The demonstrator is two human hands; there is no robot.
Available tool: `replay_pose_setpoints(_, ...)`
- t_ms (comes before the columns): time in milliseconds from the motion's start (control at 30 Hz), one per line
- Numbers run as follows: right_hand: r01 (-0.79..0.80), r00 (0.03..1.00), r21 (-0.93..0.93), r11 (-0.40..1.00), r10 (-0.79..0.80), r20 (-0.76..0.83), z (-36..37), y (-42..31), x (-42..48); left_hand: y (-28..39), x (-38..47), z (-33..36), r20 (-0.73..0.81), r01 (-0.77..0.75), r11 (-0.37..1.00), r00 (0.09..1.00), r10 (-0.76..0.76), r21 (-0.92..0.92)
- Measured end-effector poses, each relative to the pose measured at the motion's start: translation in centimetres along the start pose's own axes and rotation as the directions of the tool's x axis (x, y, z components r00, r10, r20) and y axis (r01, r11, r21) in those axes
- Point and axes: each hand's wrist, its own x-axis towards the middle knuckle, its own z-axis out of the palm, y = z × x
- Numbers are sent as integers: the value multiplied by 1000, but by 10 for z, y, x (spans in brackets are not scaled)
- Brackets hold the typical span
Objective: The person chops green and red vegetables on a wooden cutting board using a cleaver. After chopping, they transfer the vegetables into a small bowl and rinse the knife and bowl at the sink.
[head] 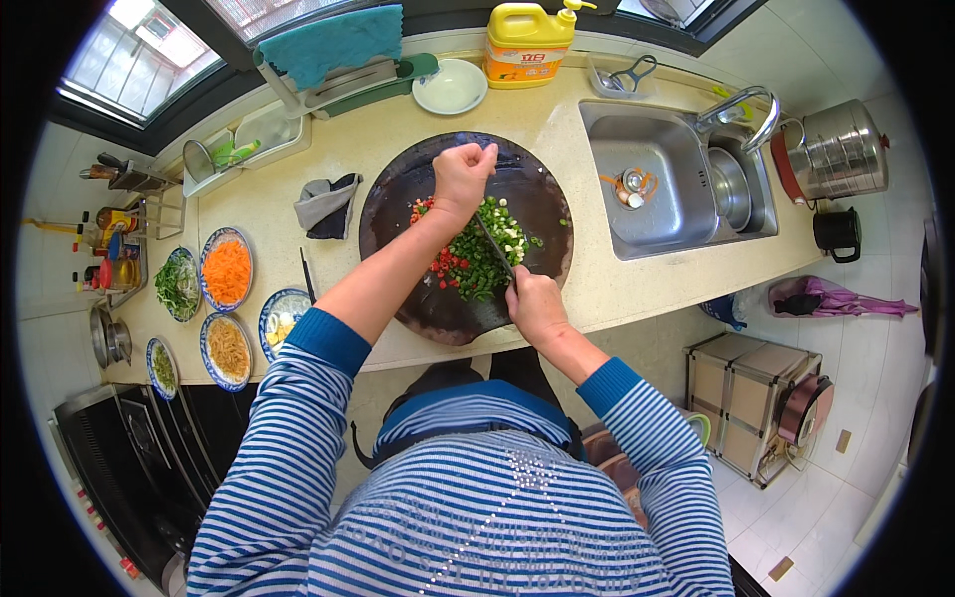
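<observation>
My right hand (539, 304) grips the handle of a kitchen knife (495, 245). The blade slants up and left across chopped green peppers (477, 269) and lies among them. Chopped red chillies (449, 263) are to the left of the blade, and pale white-green pieces (513, 240) to its right. All of it rests on a round dark chopping board (418, 313). Over the far half of the board is my left hand (464, 176), its fingers curled closed with nothing visible in them. My left forearm passes over the board's left side and hides part of it.
Left are plates of carrot shreds (226, 272), cut greens (177, 285), pale brown shreds (226, 351) and sliced garlic (280, 325), plus black chopsticks (307, 274) and a folded cloth (327, 207). Behind stand a white bowl (450, 87) and a yellow detergent jug (528, 48). The sink (649, 157) is right.
</observation>
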Motion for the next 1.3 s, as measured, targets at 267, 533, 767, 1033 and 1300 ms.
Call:
replay_pose_setpoints(267, -48, 994, -35, 998, 51, 93, -10, -28, 20, -34, 18, -14, 38, 158, 987, 987, -159, 34)
replay_pose_setpoints(533, 16, 1000, 9, 1000, -16, 17, 10, -6, 0, -14, -9, -19, -17, 47, 999, 999, -48, -21)
replay_pose_setpoints(767, -32, 993, -102, 994, 43, 110, -28, -31, 19, -28, 19, -12, 39, 127, 992, 991, -126, -26)
replay_pose_setpoints(1033, -50, 996, -26, 998, 52, 71, -5, -3, 9, -13, 3, -2, 23, 42, 994, 999, -44, 104)
replay_pose_setpoints(1300, -45, 995, -4, 999, 45, 88, -28, -31, 14, -16, 17, -10, 80, 96, 995, 992, -96, 12)
